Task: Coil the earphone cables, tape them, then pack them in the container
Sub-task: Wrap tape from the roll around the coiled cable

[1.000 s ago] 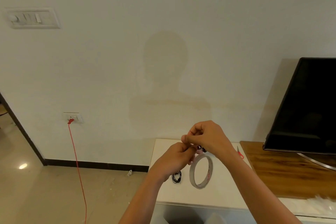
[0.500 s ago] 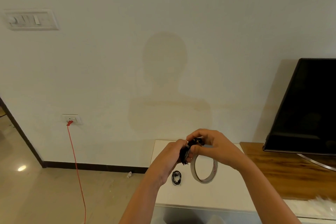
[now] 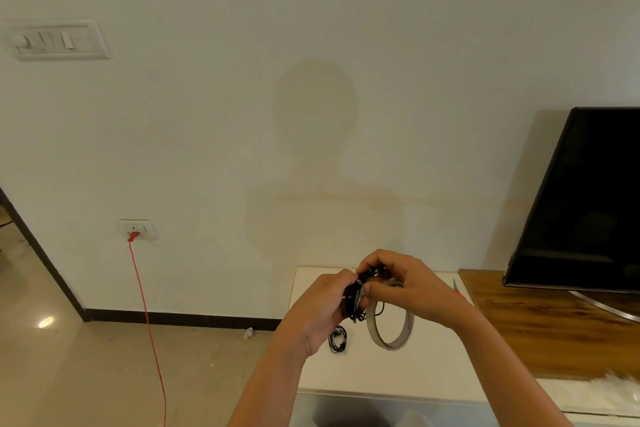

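Black, thin and glossy, the earphone cable (image 3: 356, 302) is a tight, tangled coil held in the air over the white table (image 3: 433, 371), low and centre-right in the frame. Most of it is buried. The left hand (image 3: 323, 308) curls its fingers round the coil from the left. The right hand (image 3: 405, 284) pinches its top between thumb and bent fingers, so only a dark wedge and a few dangling loops show between them.

The tape roll (image 3: 391, 345), a thin ring with a dull cream face and red print inside, stands on edge just below the right hand. Its upper arc is hidden behind the fingers, and whether it hangs from them or rests on the table cannot be told. A second coil (image 3: 338, 340) of black cable lies flat on the smooth table just left of the ring. A red sliver (image 3: 459, 294) peeks from behind the right wrist, too hidden to name.

The right edge of the frame cuts off the dark, glossy television (image 3: 588, 201) above a grained wooden cabinet (image 3: 540, 329).

Against a second ago, both hands sit lower in the frame, and the black coil, then nearly covered, shows between them. The coil on the table lies where it did.
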The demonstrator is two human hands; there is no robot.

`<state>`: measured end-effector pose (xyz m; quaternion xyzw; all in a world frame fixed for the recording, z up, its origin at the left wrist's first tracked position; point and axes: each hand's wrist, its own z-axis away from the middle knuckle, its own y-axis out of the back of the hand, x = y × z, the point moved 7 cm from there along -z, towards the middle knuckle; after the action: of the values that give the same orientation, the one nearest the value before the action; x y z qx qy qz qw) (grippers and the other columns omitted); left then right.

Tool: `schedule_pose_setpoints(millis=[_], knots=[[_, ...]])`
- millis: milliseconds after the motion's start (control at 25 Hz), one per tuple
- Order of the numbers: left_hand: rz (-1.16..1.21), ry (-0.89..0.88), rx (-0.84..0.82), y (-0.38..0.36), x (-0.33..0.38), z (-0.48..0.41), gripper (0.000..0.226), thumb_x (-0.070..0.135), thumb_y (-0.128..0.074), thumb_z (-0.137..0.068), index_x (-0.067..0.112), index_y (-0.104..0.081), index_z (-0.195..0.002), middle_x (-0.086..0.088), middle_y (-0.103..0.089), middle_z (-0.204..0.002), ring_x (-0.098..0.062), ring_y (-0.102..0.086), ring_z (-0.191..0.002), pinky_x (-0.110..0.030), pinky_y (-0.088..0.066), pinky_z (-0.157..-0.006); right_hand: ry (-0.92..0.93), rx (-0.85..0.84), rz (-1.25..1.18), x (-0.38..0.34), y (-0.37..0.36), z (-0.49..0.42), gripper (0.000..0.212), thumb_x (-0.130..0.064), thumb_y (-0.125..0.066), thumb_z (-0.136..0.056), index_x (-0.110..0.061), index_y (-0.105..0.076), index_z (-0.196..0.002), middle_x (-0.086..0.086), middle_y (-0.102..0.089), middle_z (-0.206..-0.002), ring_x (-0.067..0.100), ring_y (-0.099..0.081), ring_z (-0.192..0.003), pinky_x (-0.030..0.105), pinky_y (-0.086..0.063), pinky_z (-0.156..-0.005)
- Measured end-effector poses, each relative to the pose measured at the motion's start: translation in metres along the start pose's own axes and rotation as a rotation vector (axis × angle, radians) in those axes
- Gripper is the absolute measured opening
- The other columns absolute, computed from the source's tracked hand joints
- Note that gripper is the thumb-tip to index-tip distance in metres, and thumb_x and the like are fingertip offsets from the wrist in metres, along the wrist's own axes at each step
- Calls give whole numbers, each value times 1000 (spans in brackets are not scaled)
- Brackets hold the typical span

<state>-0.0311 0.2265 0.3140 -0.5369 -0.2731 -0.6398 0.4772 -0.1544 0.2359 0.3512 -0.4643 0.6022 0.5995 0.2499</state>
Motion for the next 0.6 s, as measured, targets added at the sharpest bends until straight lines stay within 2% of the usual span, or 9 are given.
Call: schedule_pose_setpoints(millis=[120, 200, 360, 440, 600], knots=[[229, 99, 25, 0, -9, 1, 19, 10, -48, -92, 2, -65, -87, -9, -64, -68, -15, -61, -58, -26, -51, -62, -33, -9, -41, 7, -1, 0, 14, -11, -63, -85, -20, -64, -97, 0, -72, -86, 16, -69, -85, 31, -56, -82], [296, 128, 49, 1, -12, 2, 15, 8, -54, -89, 4, -66, -82, -12, -67, -69, -16, -63, -56, -27, -52, -63, -39, -1, -55, 11, 0, -1, 13, -11, -64, -85, -19, -63, -96, 1, -72, -85, 19, -68, -86, 34, -55, -83], [338, 159, 55, 0, -15, 2, 9, 5, -58, -85, 4, -67, -82, -13, -69, -71, -18, -65, -56, -29, -53, -64, -38, 26, -63, 13, 3, -1, 12, -10, -64, -84, -20, -64, -92, -1, -70, -85, 15, -66, -83, 33, -55, -81], [350, 172, 50, -1, -16, 1, 7, 5, -60, -84, 4, -67, -83, -12, -69, -71, -17, -64, -56, -30, -52, -66, -39, 30, -91, 13, 3, -1, 11, -10, -64, -84, -19, -64, -92, 2, -71, -84, 21, -67, -85, 35, -55, -83], [325, 106, 85, -2, -14, -1, 5, 3, -63, -84, 3, -68, -85, -11, -67, -69, -17, -61, -58, -29, -50, -67, -32, 62, -62, 15, 6, -2, 8, -15, -66, -84, -19, -65, -91, 3, -71, -86, 24, -67, -87, 40, -57, -83]])
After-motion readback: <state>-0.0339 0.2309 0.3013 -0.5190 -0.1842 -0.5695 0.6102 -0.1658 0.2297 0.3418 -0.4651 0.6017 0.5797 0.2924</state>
